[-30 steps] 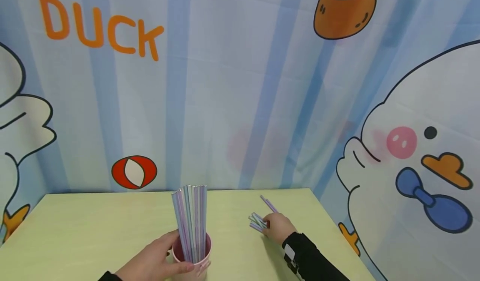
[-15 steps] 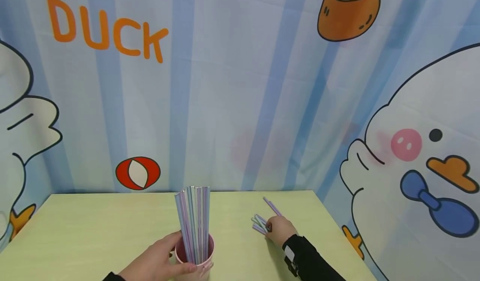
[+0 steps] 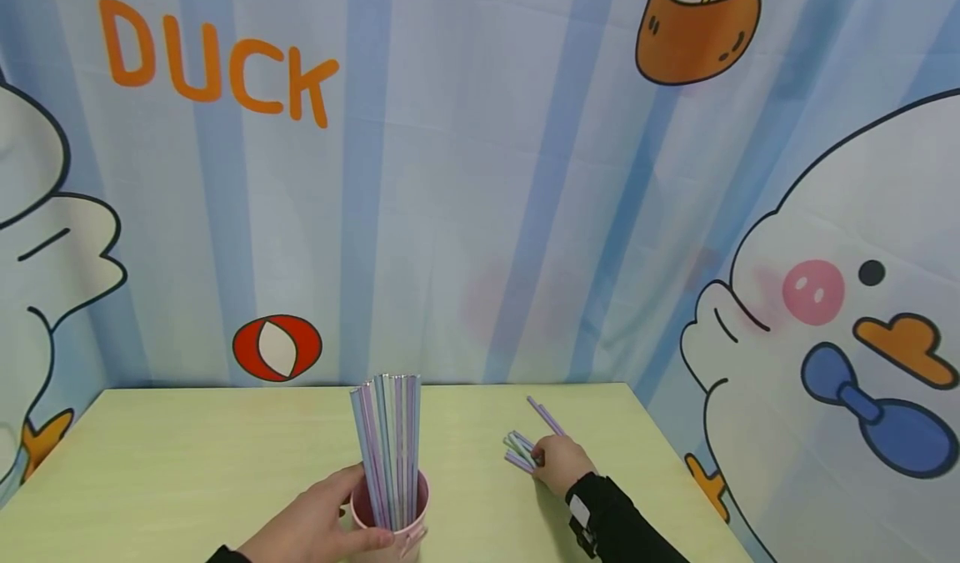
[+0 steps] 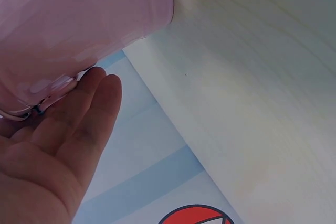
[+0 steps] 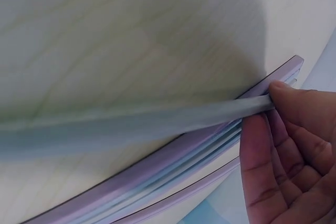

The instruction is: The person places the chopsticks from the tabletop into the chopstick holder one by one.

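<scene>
Cup (image 3: 390,548), 7 o'clock: pink. Straws inside (image 3: 386,454): lilac, pale blue, whitish. Loose straws (image 3: 521,448), near 6 o'clock: lilac, pale blue, pale green. Surface (image 3: 225,450): pale yellow, faint wood grain. Backdrop (image 3: 450,171): vertical stripes, two blues; orange lettering (image 3: 212,58), 10 o'clock; red-and-white oval (image 3: 277,348), 8 o'clock; white duck (image 3: 847,225), 3 o'clock, orange beak (image 3: 903,346), pink cheek (image 3: 813,292). Right sleeve (image 3: 626,521): black.

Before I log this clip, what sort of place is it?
Probably a staged indoor tabletop set: a pale yellow table before a cartoon-printed backdrop lettered DUCK, with a pink cup of straws.
</scene>
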`<state>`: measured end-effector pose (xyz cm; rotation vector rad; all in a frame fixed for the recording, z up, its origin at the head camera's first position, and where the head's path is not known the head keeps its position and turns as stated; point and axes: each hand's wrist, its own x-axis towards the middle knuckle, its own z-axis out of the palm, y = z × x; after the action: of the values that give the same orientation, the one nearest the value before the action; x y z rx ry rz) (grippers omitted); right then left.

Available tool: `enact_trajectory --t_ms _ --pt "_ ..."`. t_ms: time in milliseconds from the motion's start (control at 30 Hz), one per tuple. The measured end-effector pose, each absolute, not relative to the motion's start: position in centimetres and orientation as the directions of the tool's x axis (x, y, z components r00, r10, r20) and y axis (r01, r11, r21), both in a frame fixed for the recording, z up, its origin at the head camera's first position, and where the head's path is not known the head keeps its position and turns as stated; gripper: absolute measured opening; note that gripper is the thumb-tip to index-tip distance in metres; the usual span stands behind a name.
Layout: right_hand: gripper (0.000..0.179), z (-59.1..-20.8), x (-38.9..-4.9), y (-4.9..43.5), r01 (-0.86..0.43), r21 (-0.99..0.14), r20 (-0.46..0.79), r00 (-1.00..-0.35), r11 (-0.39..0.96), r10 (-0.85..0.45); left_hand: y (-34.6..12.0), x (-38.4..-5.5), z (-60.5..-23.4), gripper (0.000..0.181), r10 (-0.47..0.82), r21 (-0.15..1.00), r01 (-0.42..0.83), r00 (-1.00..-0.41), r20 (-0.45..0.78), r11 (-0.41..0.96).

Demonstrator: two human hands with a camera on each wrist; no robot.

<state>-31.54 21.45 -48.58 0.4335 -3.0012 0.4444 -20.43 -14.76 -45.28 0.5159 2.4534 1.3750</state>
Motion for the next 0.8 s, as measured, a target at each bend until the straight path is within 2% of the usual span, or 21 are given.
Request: enact_trajectory --t_ms 233,400,533,800 --pt "0.018 -48.2 -31.5 21.6 -0.301 -0.307 0.132 -0.953 0.903 -0.273 -14.7 -20.5 -45.4 0.069 0.433 0.852 0.177 -0.899 -0.064 0.493" --pt "0.024 -46.7 -31.5 21.4 -0.313 -0.397 0.132 -0.95 0.863 -0.283 -14.7 -20.6 -45.5 0.07 0.435 0.845 0.189 -0.899 -0.058 0.501" --pt "0.028 -44.9 -31.5 20.7 -0.354 -0.463 0.187 -0.935 0.813 -0.301 -14.7 -20.7 -45.5 0.071 0.433 0.845 0.182 -0.899 -0.065 0.504" --pt "0.034 -40.3 -31.4 17.9 -0.363 -0.684 0.242 -0.931 0.633 -0.273 -14.7 -20.7 -45.5 0.072 0.441 0.849 0.192 -0.896 -0.052 0.491"
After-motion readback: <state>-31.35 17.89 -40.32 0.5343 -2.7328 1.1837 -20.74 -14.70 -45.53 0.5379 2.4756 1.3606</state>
